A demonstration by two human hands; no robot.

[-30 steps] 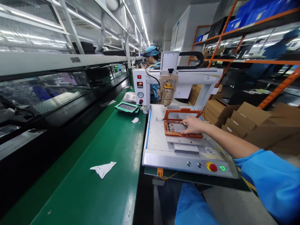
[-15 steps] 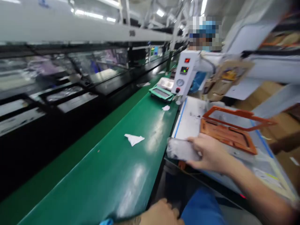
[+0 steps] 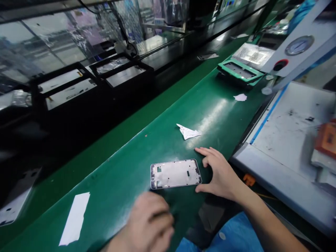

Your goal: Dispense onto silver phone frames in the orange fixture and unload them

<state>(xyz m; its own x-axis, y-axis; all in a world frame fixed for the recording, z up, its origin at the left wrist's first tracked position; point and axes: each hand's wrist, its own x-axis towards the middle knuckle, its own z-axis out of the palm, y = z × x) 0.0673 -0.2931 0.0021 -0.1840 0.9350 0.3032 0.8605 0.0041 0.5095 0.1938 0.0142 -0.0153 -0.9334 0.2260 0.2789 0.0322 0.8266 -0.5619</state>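
Note:
A silver phone middle frame (image 3: 175, 174) lies flat on the green conveyor belt (image 3: 126, 164). My right hand (image 3: 220, 173) rests just beyond the frame's right end, fingers spread and open, thumb and forefinger either side of that end, holding nothing. My left hand (image 3: 147, 224) is at the bottom edge, just below the frame, blurred by motion. Its fingers are curled inward with a thin dark thing between them that I cannot make out.
A crumpled white scrap (image 3: 187, 132) and a white paper strip (image 3: 75, 217) lie on the belt. A green jig (image 3: 240, 71) sits farther along. The dispensing machine's white bed (image 3: 288, 129) with an orange fixture (image 3: 327, 138) is at right. Black trays (image 3: 78, 84) line the left.
My right hand carried the phone frame from the machine's orange fixture down to the belt and let it go. My view swung left and down. My left hand has come up below the frame.

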